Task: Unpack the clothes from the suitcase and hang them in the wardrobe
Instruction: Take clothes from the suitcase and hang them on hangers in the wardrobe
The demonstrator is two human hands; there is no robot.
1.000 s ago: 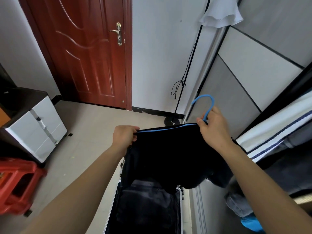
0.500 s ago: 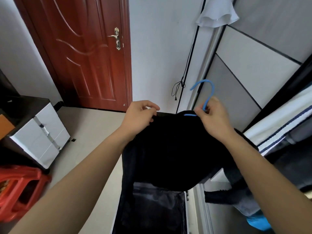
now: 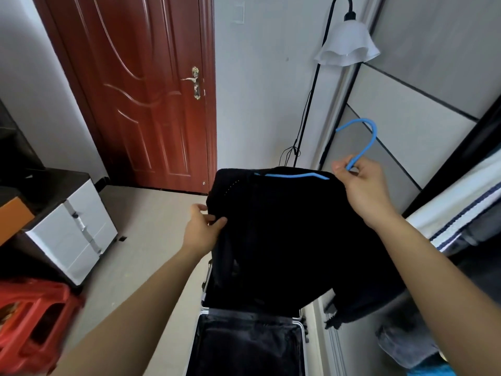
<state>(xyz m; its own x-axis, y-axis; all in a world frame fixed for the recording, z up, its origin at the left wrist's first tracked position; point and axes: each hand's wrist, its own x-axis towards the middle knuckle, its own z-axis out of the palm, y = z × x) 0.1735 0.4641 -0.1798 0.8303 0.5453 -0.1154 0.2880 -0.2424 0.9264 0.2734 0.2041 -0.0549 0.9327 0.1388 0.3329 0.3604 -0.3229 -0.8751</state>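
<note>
From the head camera, we hold a black top (image 3: 284, 226) in mid-air at the centre of the view, draped over a blue hanger (image 3: 298, 175) whose bar shows along the upper edge of the cloth. Our right hand (image 3: 360, 191), at about 2 o'clock from the top, pinches the neck of the hanger just under its hook, fingers curled tightly round the thin stem. Our left hand (image 3: 203, 226), at 9 o'clock, pinches the left edge of the cloth between thumb and fingers. The suitcase (image 3: 301, 340) lies open on the floor at 6 o'clock, directly below, with more dark cloth inside. The wardrobe (image 3: 406, 109) stands at 3 o'clock, and a white striped garment (image 3: 461, 207) hangs in its opening. We judge the top to be soft, limp and fairly light, with a knitted look, so it may slide off the smooth bar if that tilts. The sound place to carry it is the hanger's neck, kept level, while the left hand only steadies the loose side. The hook should meet the rail first.
</note>
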